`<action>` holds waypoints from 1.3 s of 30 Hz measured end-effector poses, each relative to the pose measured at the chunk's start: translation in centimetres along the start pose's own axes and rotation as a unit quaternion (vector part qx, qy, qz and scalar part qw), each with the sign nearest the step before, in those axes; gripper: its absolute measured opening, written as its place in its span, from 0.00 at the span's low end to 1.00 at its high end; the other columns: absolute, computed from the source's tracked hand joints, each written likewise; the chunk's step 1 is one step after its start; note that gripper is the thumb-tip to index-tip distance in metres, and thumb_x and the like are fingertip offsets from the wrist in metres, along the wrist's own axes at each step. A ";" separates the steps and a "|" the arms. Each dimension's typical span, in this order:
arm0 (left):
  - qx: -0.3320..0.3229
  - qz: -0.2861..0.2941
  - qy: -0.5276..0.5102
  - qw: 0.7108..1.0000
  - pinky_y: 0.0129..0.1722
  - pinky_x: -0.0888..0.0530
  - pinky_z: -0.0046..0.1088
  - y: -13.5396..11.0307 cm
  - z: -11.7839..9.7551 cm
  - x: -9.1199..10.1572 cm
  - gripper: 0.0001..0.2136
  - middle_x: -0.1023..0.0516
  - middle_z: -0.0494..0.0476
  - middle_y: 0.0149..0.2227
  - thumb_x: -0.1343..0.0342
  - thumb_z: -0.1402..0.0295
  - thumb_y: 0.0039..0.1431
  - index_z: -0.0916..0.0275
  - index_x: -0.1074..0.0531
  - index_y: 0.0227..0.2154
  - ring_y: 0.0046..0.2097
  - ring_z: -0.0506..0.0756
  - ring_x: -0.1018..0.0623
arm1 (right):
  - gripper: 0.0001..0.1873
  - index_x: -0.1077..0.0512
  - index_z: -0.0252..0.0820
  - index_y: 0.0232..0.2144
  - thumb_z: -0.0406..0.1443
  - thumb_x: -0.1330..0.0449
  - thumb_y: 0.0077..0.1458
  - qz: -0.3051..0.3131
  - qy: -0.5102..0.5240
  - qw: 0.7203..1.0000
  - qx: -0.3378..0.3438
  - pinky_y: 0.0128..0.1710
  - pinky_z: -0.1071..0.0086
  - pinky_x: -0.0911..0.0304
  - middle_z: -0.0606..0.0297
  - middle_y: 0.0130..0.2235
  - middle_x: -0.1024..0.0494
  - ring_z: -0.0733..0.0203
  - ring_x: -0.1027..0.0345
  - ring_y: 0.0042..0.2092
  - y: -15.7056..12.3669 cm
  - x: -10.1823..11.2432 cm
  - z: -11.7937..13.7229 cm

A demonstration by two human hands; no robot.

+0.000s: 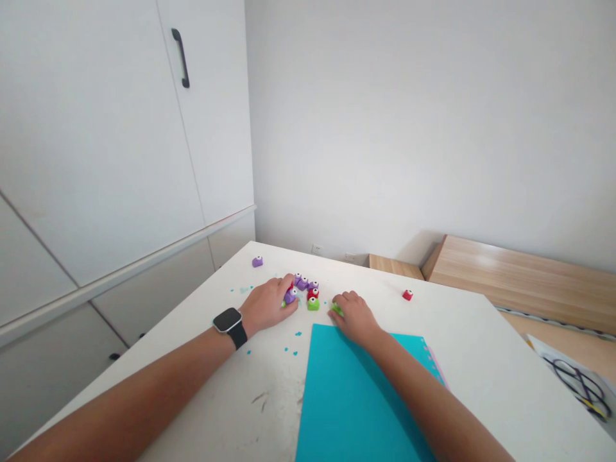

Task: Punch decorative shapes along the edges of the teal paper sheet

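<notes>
My left hand point(270, 303), with a black smartwatch point(229, 320) on the wrist, curls around a purple one-eyed toy point(290, 296); bits of red and green toys show beside it, partly hidden by the fingers. My right hand point(353, 314) is closed over a green toy point(337, 309) at the top edge of a blue sheet point(356, 398). Between the hands sit a lime green toy point(313, 303), a red toy point(313, 294) and several purple toys point(302, 283), close together on the white table.
A lone purple toy point(257, 261) sits near the table's far left corner, and a red toy point(407, 295) stands far right. Small blue paper scraps point(295, 353) lie around the left hand. White cabinets point(96, 160) border the left side; a wooden unit point(520, 282) stands behind right.
</notes>
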State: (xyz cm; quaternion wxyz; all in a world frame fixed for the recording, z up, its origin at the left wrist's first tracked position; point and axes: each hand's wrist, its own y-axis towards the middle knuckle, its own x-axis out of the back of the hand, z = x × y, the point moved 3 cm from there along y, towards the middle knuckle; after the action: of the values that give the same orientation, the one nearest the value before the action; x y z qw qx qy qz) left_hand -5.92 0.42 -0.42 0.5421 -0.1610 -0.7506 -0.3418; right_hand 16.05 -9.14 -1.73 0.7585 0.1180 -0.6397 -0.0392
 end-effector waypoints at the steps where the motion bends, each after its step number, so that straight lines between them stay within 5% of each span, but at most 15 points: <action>1: 0.008 -0.001 -0.006 1.000 0.35 0.33 0.32 0.1 0.2 0.2 0.16 0.23 0.58 0.38 0.49 0.56 0.60 0.57 0.36 0.48 0.40 0.61 0.23 | 0.13 0.29 0.42 0.45 0.41 0.43 0.62 -0.008 0.011 1.000 -0.008 0.48 0.63 0.41 0.55 0.43 0.24 0.51 0.34 0.47 0.1 0.2 -0.8; 7: 0.079 -0.006 -0.077 0.994 0.29 0.37 0.30 0.9 1.7 0.9 0.15 0.26 0.51 0.29 0.51 0.53 0.61 0.56 0.36 0.45 0.31 0.57 0.25 | 0.16 0.33 0.40 0.50 0.40 0.45 0.62 -0.113 -0.063 0.976 -0.176 0.46 0.63 0.40 0.53 0.47 0.24 0.50 0.31 0.48 -1.4 4.4 -10.8; 11: 0.105 -0.023 -0.150 0.983 0.32 0.34 0.30 3.1 2.5 1.6 0.15 0.25 0.50 0.30 0.51 0.52 0.61 0.56 0.34 0.44 0.32 0.56 0.25 | 0.16 0.33 0.39 0.48 0.41 0.45 0.61 -0.108 -0.136 0.935 -0.308 0.40 0.63 0.40 0.50 0.44 0.23 0.48 0.28 0.44 -5.3 6.7 -19.9; 14: 0.067 -0.020 -0.153 0.986 0.33 0.34 0.30 5.8 0.9 2.4 0.17 0.24 0.52 0.32 0.50 0.51 0.60 0.56 0.34 0.46 0.34 0.57 0.24 | 0.16 0.32 0.39 0.46 0.42 0.43 0.59 -0.081 -0.129 0.918 -0.365 0.38 0.63 0.40 0.50 0.44 0.22 0.47 0.27 0.44 -8.4 6.8 -25.4; 17: 0.009 0.030 -0.105 0.994 0.32 0.34 0.31 8.9 -3.1 2.2 0.20 0.23 0.54 0.32 0.51 0.50 0.59 0.56 0.35 0.47 0.34 0.59 0.23 | 0.15 0.30 0.40 0.43 0.42 0.41 0.55 -0.043 -0.073 0.932 -0.352 0.40 0.65 0.39 0.54 0.41 0.21 0.50 0.27 0.43 -10.1 5.3 -27.9; 23: -0.079 0.095 -0.034 0.992 0.34 0.32 0.35 12.8 -12.7 -2.3 0.22 0.21 0.61 0.36 0.45 0.52 0.52 0.59 0.34 0.46 0.39 0.64 0.21 | 0.17 0.28 0.43 0.45 0.41 0.41 0.54 -0.070 0.004 0.953 -0.294 0.45 0.65 0.38 0.58 0.45 0.21 0.54 0.28 0.44 -10.2 2.9 -26.5; 27: -0.097 0.125 -0.048 0.986 0.34 0.31 0.37 13.5 -16.6 -5.9 0.23 0.20 0.64 0.37 0.43 0.53 0.50 0.60 0.33 0.46 0.40 0.66 0.21 | 0.25 0.30 0.44 0.53 0.46 0.41 0.56 -0.117 -0.045 0.962 -0.242 0.55 0.56 0.43 0.55 0.52 0.25 0.49 0.34 0.54 -9.4 3.3 -24.6; 35: -0.086 0.151 -0.105 0.979 0.38 0.31 0.36 13.9 -18.1 -8.6 0.25 0.21 0.63 0.41 0.48 0.44 0.55 0.57 0.33 0.48 0.43 0.65 0.22 | 0.20 0.30 0.47 0.54 0.43 0.47 0.62 -0.142 -0.076 0.960 -0.229 0.57 0.48 0.47 0.57 0.57 0.29 0.45 0.45 0.62 -7.6 4.0 -20.8; 39: -0.111 0.162 -0.141 0.971 0.44 0.32 0.35 14.0 -17.2 -8.7 0.25 0.23 0.62 0.46 0.51 0.45 0.59 0.54 0.33 0.52 0.48 0.63 0.24 | 0.16 0.26 0.43 0.48 0.40 0.46 0.62 -0.165 -0.005 0.976 -0.142 0.55 0.54 0.44 0.56 0.48 0.24 0.49 0.37 0.54 -6.3 5.3 -16.8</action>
State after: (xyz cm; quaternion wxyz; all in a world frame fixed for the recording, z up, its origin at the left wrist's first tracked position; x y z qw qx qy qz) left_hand 17.89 -0.23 -0.63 0.4579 -0.3855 -0.7410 -0.3045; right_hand 34.00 -14.25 -0.65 0.7476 0.1123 -0.6030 -0.2548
